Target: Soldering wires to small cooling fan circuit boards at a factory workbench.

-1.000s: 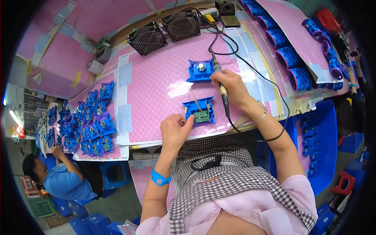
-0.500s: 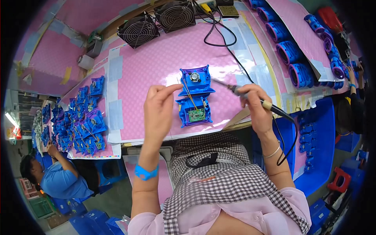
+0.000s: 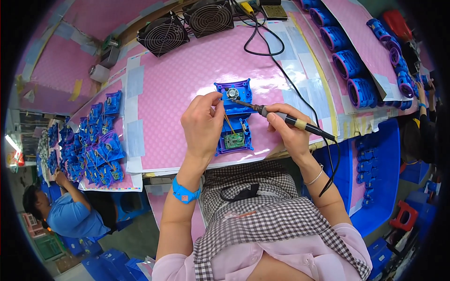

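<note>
An opened blue plastic casing point(image 3: 247, 85) lies on the pink-covered bench in front of me. Its far half holds a small round speaker point(image 3: 233, 93), its near half a green circuit board point(image 3: 234, 139). Thin yellow and dark wires point(image 3: 228, 122) run from the board up toward my left fingertips. My left hand point(image 3: 202, 124) is closed in a pinch on a wire beside the speaker; the wire's end is hidden. In my right hand point(image 3: 291, 134) is a soldering iron point(image 3: 294, 121), held like a pen, its tip at the speaker's lower edge.
Two black fans point(image 3: 164, 37) stand at the back. A black cable point(image 3: 281, 65) crosses the bench on the right. Stacked blue casings point(image 3: 105, 145) with wires fill the left. Blue housings point(image 3: 347, 64) line the right, above a blue bin point(image 3: 382, 178). A person point(image 3: 75, 210) works at left.
My right hand has brought the soldering iron leftward onto the speaker. My left hand has moved right, closer to the speaker, its fingers pinched beside it.
</note>
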Demonstrator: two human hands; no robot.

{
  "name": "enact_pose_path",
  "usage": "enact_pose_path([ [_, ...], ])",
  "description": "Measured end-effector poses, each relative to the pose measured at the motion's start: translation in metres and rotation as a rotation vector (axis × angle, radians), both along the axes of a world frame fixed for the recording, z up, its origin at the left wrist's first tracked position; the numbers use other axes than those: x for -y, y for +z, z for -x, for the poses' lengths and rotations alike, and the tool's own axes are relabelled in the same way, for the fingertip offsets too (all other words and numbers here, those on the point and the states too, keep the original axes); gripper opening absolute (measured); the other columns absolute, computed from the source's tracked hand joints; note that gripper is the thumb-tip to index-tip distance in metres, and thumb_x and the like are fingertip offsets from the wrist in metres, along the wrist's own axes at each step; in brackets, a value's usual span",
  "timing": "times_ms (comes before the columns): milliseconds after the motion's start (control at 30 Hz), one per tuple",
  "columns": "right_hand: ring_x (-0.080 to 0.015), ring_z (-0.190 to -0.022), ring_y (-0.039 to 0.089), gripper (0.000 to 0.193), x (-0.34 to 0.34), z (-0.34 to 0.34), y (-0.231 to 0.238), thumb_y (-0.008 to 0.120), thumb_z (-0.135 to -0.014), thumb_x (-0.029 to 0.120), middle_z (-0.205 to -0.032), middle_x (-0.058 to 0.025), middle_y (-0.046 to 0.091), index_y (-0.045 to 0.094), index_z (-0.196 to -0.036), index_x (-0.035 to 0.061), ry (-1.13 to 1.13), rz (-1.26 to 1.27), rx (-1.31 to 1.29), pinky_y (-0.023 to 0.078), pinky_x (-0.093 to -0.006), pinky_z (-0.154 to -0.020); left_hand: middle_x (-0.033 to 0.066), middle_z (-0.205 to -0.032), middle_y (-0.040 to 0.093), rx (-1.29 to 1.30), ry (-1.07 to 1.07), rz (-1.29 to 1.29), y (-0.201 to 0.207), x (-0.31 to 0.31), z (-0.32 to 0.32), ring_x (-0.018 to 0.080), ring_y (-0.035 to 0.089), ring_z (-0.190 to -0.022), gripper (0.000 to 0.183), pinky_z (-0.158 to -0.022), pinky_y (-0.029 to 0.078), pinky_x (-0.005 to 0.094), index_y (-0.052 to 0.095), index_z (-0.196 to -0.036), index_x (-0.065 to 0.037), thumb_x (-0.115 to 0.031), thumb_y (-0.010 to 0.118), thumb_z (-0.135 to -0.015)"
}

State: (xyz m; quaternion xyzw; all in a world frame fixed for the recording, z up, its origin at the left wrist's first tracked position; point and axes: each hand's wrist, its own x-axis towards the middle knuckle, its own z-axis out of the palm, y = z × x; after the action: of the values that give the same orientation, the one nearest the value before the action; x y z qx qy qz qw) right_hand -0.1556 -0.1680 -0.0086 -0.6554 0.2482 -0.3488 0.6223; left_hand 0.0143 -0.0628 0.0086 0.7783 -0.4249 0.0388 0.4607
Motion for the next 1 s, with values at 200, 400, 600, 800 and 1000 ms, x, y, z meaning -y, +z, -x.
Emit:
enact_pose_path([
  [200,-0.0082,-0.065,0.061,0.016,-0.001,0.000,0.000,0.065,-0.086,0.003,-0.078,-0.0047,0.066,0.067,-0.101,-0.0014,-0.016,-0.014,-0.001,0.048,-0.0203,-0.059,0.0059,-0.075,0.066,-0.002,-0.025,0.007,0.000,0.001,-0.001,0.0092,0.058,-0.055,0.016,-0.049,0.043,0.0241,0.069,-0.091,-0.003,0.002,0.069,-0.076],
  [400,-0.0080,-0.066,0.062,0.015,0.001,0.000,0.000,0.066,-0.086,0.004,-0.080,-0.0047,0.066,0.068,-0.100,-0.0009,0.001,-0.003,0.004,0.047,-0.0200,-0.059,0.0061,-0.076,0.066,0.003,-0.021,-0.009,0.001,0.000,-0.002,0.0089,0.058,-0.055,0.015,-0.049,0.044,0.0236,0.069,-0.091,-0.002,0.002,0.070,-0.076],
  [600,-0.0094,-0.065,0.062,0.016,0.001,0.000,0.005,0.066,-0.085,0.004,-0.087,-0.0076,0.067,0.068,-0.100,-0.0013,0.013,0.142,-0.017,0.048,-0.0205,-0.059,0.0064,-0.076,0.066,0.023,-0.029,-0.013,-0.002,0.002,-0.001,0.0089,0.057,-0.055,0.015,-0.049,0.044,0.0234,0.068,-0.091,-0.001,0.002,0.070,-0.076],
  [800,-0.0122,-0.067,0.063,0.015,0.003,0.000,0.002,0.066,-0.083,0.002,-0.087,-0.0091,0.066,0.068,-0.097,-0.0023,0.026,0.323,0.011,0.049,-0.0226,-0.059,0.0090,-0.076,0.063,0.000,-0.040,-0.047,-0.001,0.002,0.000,0.0204,0.061,-0.061,0.013,-0.054,0.047,0.0325,0.067,-0.090,-0.002,-0.001,0.067,-0.077],
  [1000,-0.0113,-0.064,0.059,0.013,0.014,0.012,0.010,0.064,-0.082,0.000,-0.080,-0.0099,0.063,0.067,-0.094,-0.0043,-0.074,0.276,0.016,0.046,-0.0221,-0.057,0.0092,-0.076,0.062,-0.030,-0.029,-0.118,0.011,-0.005,0.008,0.0228,0.061,-0.063,0.012,-0.057,0.048,0.0336,0.067,-0.090,-0.003,-0.002,0.067,-0.078],
])
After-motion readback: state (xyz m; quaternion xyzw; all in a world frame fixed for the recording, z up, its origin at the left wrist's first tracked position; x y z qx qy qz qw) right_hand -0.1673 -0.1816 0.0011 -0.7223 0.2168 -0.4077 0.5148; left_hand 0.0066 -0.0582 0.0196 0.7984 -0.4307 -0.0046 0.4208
